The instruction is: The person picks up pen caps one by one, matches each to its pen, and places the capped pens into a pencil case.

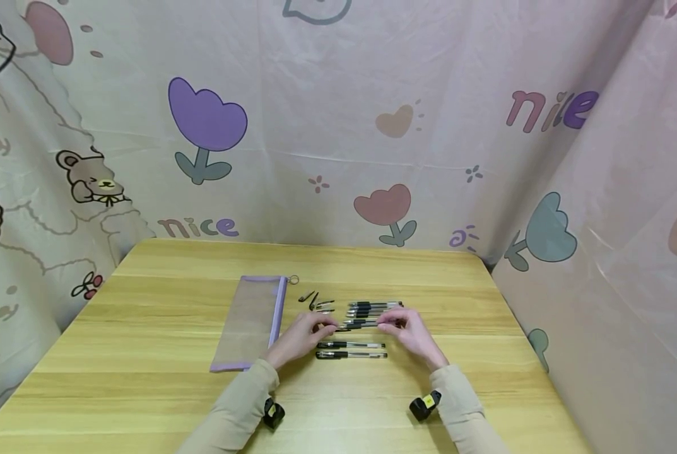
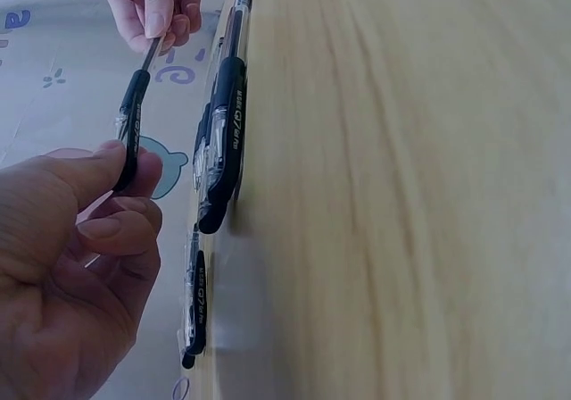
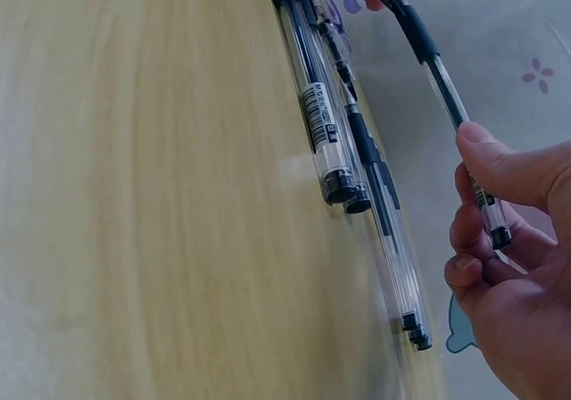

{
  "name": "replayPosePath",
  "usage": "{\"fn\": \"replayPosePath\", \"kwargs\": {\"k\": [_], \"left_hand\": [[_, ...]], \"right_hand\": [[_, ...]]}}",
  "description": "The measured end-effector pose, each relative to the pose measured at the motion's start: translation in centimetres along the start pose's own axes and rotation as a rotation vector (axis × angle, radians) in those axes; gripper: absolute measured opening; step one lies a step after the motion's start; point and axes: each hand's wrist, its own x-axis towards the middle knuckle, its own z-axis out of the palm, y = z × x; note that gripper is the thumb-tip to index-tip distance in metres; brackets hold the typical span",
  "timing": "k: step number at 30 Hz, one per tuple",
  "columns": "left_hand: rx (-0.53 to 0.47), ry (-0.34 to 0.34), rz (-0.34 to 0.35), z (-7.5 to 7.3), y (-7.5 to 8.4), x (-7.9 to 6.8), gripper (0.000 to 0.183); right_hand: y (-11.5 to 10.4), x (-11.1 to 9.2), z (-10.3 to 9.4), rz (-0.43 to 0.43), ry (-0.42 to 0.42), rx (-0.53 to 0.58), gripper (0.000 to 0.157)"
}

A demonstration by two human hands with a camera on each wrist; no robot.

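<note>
Between my two hands is one black gel pen (image 3: 445, 86) with a clear barrel, raised above the table in both wrist views. My left hand (image 1: 301, 338) pinches its black cap (image 2: 132, 119) between thumb and fingers. At the other end, my right hand (image 1: 411, 335) grips the barrel near its black end plug. Two capped pens (image 1: 351, 355) lie side by side just nearer to me. Beyond the hands, several pens (image 1: 366, 309) lie in a row, partly covered by the right hand. Loose black pen caps (image 1: 314, 301) lie beyond the left hand.
A mesh zip pouch (image 1: 250, 321) with purple edging lies flat left of the pens, its ring (image 1: 294, 279) at the far corner. The wooden table (image 1: 145, 340) ends at a printed curtain (image 1: 315, 126) at the back and sides.
</note>
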Motion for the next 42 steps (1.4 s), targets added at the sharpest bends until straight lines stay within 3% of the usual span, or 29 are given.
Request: {"fn": "replayPosePath", "kwargs": {"k": [13,25,42], "left_hand": [[-0.014,0.014,-0.012,0.4,-0.4,-0.2,0.019],[0.010,0.057,-0.035,0.5,-0.3,-0.4,0.016],[0.061,0.115,-0.008,0.5,-0.4,-0.5,0.014]], "right_hand": [[0.3,-0.1,0.5,-0.033,-0.055,-0.008,0.020],[0.0,0.0,1.4,-0.018,-0.032,-0.004,0.017],[-0.2,0.3,1.7,0.016,-0.022,0.014,0.013]]}}
